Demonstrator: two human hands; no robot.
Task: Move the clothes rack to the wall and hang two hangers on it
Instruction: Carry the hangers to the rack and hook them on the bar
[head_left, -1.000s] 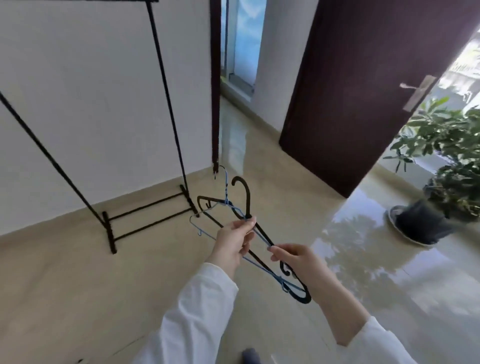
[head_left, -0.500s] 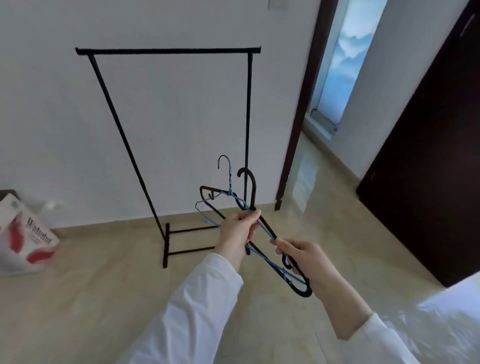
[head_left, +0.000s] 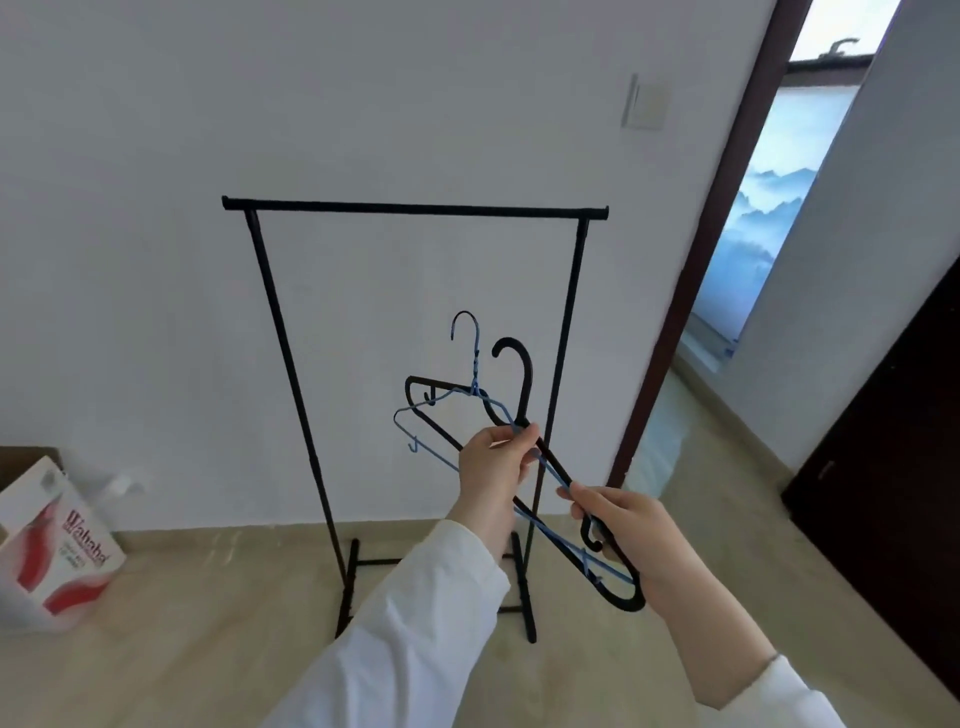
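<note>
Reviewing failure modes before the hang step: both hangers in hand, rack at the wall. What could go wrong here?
1. The blue wire hanger and black hanger lie crossed, gripped together by the left hand and right hand; they may snag when separated.
2. The clothes rack looks light on narrow feet; a hard hook-on could rock it.

You can read red "Wahaha" lettering on the white carton (head_left: 52, 551) left of the clothes rack (head_left: 415, 209); its smaller print is illegible.
</note>
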